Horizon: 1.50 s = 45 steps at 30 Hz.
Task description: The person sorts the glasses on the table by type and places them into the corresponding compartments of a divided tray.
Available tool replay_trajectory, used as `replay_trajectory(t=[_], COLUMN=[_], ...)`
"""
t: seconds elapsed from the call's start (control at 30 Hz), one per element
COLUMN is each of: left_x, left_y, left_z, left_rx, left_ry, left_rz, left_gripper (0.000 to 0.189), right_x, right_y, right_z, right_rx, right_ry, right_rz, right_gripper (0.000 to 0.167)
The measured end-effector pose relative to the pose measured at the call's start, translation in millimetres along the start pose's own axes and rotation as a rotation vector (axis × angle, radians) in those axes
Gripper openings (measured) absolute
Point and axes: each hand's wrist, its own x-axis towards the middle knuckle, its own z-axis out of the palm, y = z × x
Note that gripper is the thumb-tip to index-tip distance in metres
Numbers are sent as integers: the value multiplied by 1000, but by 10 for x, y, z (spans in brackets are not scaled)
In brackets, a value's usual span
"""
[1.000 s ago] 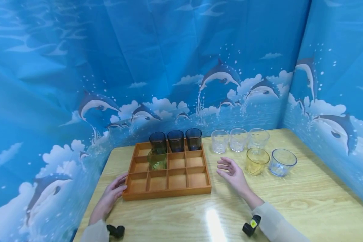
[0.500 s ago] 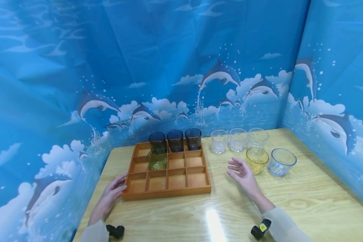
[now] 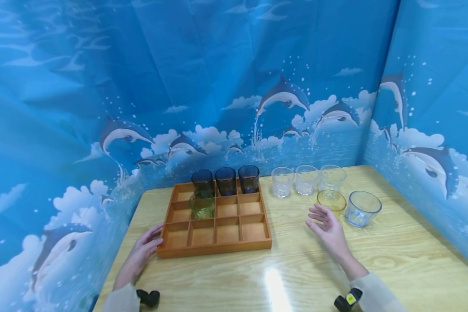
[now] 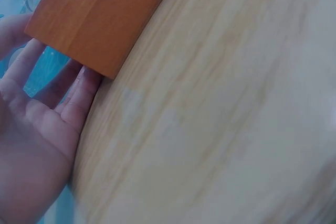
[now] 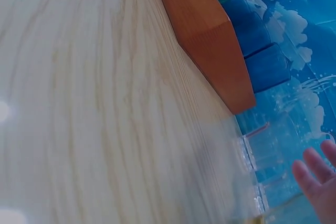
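My left hand (image 3: 141, 252) rests against the left front corner of a wooden compartment tray (image 3: 214, 250), its fingers along the side wall; in the left wrist view the fingers touch the wood (image 4: 94, 24). My right hand (image 3: 329, 232) hovers over the table with loosely bent fingers and nothing in them. Just beyond its fingertips stands a yellow glass (image 3: 331, 200), partly hidden by the hand. To the right of that sits a bluish glass (image 3: 363, 209). A green glass (image 3: 202, 207) stands in the tray's middle row.
Three dark glasses (image 3: 226, 182) fill compartments of the tray's back row. Three clear glasses (image 3: 282, 182) line the table's back edge, right of the tray. A blue dolphin-print curtain (image 3: 218, 86) hangs behind the wooden table (image 3: 296, 277) and along its right side.
My right hand has moved right, away from the tray and towards the yellow glass, and now covers part of it. The left hand has stayed at the tray's corner.
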Motion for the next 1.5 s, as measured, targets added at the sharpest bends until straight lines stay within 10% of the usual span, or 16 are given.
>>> replay_trajectory(t=[0.97,1.5], left_x=[23,22], left_y=[-30,-22], left_z=[-23,-24], left_rx=[-9,-5], left_ry=[-10,6], left_rz=[5,0], left_gripper=[62,62], right_x=[-6,80], right_y=[183,182], right_z=[-424,-447], right_rx=[-162,-207], right_ry=[396,334], right_rz=[13,164], right_gripper=[50,69])
